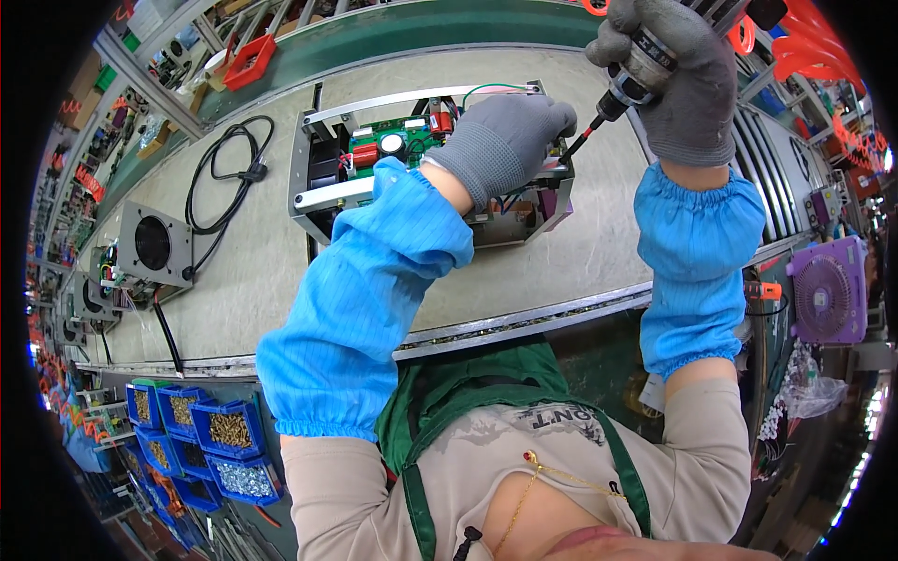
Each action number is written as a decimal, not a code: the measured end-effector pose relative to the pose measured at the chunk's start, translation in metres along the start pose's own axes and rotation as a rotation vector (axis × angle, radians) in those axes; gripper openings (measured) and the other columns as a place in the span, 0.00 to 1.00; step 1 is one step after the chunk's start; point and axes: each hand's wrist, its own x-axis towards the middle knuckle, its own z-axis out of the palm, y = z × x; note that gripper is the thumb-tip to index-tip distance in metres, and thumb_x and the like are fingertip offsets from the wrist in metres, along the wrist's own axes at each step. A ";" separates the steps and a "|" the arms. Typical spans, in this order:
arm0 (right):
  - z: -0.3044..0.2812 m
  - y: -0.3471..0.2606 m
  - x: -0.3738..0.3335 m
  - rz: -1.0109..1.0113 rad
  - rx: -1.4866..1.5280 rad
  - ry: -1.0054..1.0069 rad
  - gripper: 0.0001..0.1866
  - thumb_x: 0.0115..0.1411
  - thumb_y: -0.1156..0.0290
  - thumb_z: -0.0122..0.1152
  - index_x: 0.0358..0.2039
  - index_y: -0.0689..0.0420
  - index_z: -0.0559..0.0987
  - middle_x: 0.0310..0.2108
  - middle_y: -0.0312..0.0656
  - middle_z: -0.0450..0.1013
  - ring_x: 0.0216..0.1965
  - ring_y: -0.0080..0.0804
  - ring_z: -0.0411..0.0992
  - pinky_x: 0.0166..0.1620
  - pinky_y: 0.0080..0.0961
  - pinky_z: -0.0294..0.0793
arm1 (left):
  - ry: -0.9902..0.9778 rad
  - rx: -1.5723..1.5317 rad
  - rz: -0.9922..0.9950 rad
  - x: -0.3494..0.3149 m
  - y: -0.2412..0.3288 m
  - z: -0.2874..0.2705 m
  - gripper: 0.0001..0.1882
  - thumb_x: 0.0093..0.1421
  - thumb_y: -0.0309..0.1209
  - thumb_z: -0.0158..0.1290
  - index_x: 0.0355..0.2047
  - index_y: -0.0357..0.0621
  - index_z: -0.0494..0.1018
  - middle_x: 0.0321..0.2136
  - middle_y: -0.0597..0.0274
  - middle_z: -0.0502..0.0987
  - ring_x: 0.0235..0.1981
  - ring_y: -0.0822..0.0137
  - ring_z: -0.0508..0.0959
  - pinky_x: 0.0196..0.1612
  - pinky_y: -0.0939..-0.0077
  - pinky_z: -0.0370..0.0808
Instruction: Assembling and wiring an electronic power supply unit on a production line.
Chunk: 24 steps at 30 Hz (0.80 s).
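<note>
An open metal-framed electrical unit lies on the workbench, with a green circuit board, a round white-topped part and red components inside. My left hand, in a grey glove, reaches over the unit's right end with its fingers curled in. Whatever those fingers pinch is hidden behind the hand. Off to the right, my gloved right hand is wrapped round a power screwdriver. Its dark bit with a red section slants down toward the unit's right end, close to my left fingertips; whether it touches a screw is too small to tell.
A coiled black power cable lies left of the unit. Beyond it stands a metal box with a fan. Blue bins of fasteners hang at the lower left. A purple fan is at right; a red basket sits far left.
</note>
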 end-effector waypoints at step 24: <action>-0.238 0.116 -0.230 0.581 -0.264 0.403 0.17 0.54 0.65 0.61 0.40 0.61 0.73 0.23 0.39 0.72 0.25 0.29 0.73 0.29 0.24 0.72 | 0.387 -0.195 0.205 -0.130 0.032 0.015 0.12 0.50 0.23 0.56 0.37 0.46 0.74 0.32 0.57 0.76 0.32 0.54 0.78 0.33 0.67 0.75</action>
